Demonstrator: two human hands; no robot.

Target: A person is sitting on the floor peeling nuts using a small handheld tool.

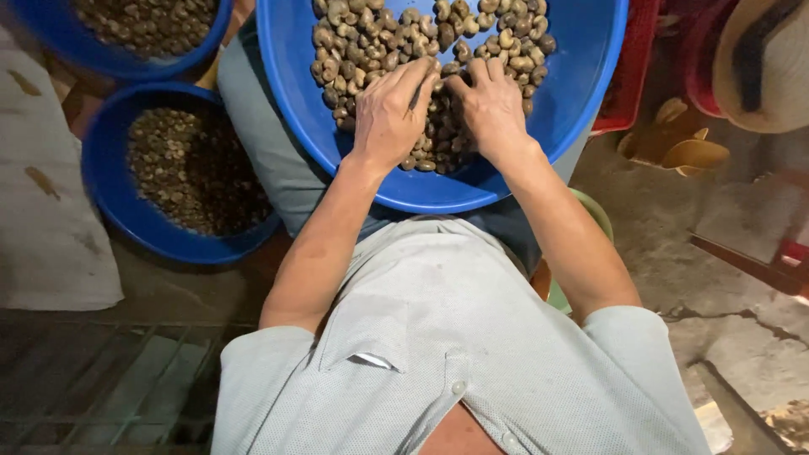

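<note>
Resting spread on nuts: left hand, right hand | blue basin | two smaller blue bowls alongside

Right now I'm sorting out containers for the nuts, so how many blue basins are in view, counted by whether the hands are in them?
Blue basin on the lap, both hands in it: 1
Blue basins at the side, untouched: 2
Total: 3

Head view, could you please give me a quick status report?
Both hands, left and right, palms down on nuts. Blue basin on lap. Nothing obstructing.
</note>
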